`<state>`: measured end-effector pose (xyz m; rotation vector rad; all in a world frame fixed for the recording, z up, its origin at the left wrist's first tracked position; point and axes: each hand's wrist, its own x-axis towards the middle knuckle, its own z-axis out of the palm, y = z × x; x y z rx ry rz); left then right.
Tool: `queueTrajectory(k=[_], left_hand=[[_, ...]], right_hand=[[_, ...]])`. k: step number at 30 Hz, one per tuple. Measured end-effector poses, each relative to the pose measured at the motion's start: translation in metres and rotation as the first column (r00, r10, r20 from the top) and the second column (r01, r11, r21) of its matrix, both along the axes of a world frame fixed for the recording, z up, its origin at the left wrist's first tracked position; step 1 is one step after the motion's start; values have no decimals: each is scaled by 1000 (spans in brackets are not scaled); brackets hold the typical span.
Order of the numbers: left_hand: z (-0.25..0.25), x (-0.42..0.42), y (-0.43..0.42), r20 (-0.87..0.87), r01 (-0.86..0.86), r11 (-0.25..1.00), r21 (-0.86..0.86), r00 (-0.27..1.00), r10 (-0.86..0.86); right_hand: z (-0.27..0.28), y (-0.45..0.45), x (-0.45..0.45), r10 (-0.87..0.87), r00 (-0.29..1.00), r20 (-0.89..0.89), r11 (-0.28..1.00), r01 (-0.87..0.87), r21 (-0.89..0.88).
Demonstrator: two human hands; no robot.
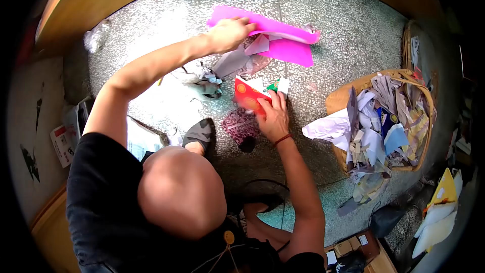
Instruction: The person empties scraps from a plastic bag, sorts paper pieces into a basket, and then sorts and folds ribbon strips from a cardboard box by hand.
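Red paper piece with gold round prints point(246, 96), mid-floor, right in front of the person. From my remote seat I see the right hand point(275, 120) on its right edge: fingers slightly spread, tips on the paper; can't tell if it's pinched. Red cord bracelet point(282, 140) on that wrist. Small green-and-white scrap point(273, 87) just beyond those fingertips.

Bright magenta sheet point(290, 51), creased and overlapping itself, lies farther forward. The left hand point(230, 35) is on its upper layer, fingers loosely bent; thumb hidden from me, so grip unclear. Crumpled grey paper point(231, 62) sits below that hand, near the sheet.

Nearer the body: pink-and-black leopard-patterned item point(237, 125), just below the red piece, and a camouflage-patterned shoe point(199, 132) to its left. Greyish-white crumpled bundle point(202, 90) beyond the shoe.

Off to the right I've got a tan woven basket point(339, 102), heaped with torn paper scraps point(374, 116); a white crumpled sheet point(326, 127) hangs over its near-left side. Clear crumpled plastic point(96, 36) at far left. All on speckled stone floor point(348, 15).
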<state>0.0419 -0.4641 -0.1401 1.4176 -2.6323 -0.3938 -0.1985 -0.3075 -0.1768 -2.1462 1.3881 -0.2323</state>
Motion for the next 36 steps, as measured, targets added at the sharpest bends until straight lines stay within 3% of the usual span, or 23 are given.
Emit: queueTrajectory(k=[1, 2, 3, 7, 9, 10, 11, 12, 13, 16, 17, 18, 21, 23, 25, 28, 29, 30, 31, 33, 34, 35, 36], left_hand=[[4, 19, 20, 55, -84, 995, 51, 995, 81], [6, 38, 38, 70, -152, 985, 82, 987, 147], [2, 54, 55, 99, -203, 977, 64, 975, 197], [-8, 74, 103, 133, -286, 954, -90, 946, 296], [-11, 60, 108, 654, 37, 957, -287, 738, 167], [-28, 56, 108, 476, -80, 982, -169, 866, 153], [-41, 45, 108, 858, 326, 877, -353, 486, 165], [-53, 33, 104, 586, 116, 948, -297, 806, 85], [-58, 20, 97, 194, -48, 988, -146, 978, 76], [-39, -11, 72, 135, -36, 995, -90, 990, 48], [-32, -13, 64, 145, -45, 987, -152, 987, 67], [-24, -14, 53, 119, -99, 976, -193, 985, 124], [-18, -3, 20, -10, -302, 899, -316, 949, 316], [-20, 12, -3, -63, -394, 857, -331, 916, 396], [-33, 26, -21, -82, -449, 851, -272, 892, 444], [-52, 34, -35, 103, -434, 900, 45, 898, 428], [-55, 34, -36, 163, -404, 895, 192, 912, 376], [-62, 31, -35, 145, -405, 889, 216, 913, 381], [-72, 25, -31, 254, -398, 908, 134, 899, 357], [-63, 12, -12, 170, -437, 850, 293, 899, 404], [-73, 9, -1, 87, -388, 890, 239, 922, 378], [-66, 3, 11, 5, -341, 923, 180, 938, 346], [-57, -4, 23, -109, -398, 837, 377, 878, 466]], right_hand=[[5, 4, 6, 57, 992, -111, 998, -60, -27], [16, 4, 14, 110, 978, -175, 986, -85, 144], [22, 6, 19, 171, 960, -220, 973, -130, 189], [15, 7, 33, 197, 937, -287, 978, -166, 128], [6, 1, 34, 129, 959, -250, 991, -116, 69], [6, -5, 34, 119, 956, -269, 993, -108, 57], [6, -10, 35, 107, 952, -288, 994, -97, 47], [5, -16, 35, 103, 951, -291, 995, -95, 43], [4, -22, 35, 88, 958, -272, 995, -74, 62], [-11, -31, 36, 59, 963, -262, 998, -51, 39], [-25, -31, 32, 52, 962, -270, 999, -53, 4], [-42, -31, 28, 19, 971, -237, 978, -67, -198], [-22, -47, 24, -107, 977, -185, 994, 98, -58], [-10, -64, 12, -252, 943, 219, 952, 282, -119], [12, -87, 6, -415, 855, 312, 878, 466, -109], [18, -131, -3, -419, 859, 295, 803, 502, -321], [11, -143, -9, -457, 879, 139, 828, 477, -293], [1, -156, -11, -475, 873, 108, 828, 486, -279], [-14, -169, -11, -494, 866, 77, 828, 495, -265], [-42, -184, -9, -419, 908, 29, 848, 402, -346], [-37, -184, -1, -406, 912, -66, 903, 389, -181], [-32, -177, 12, -363, 917, -163, 928, 341, -151], [-28, -166, 27, -299, 933, -201, 950, 270, -160]])
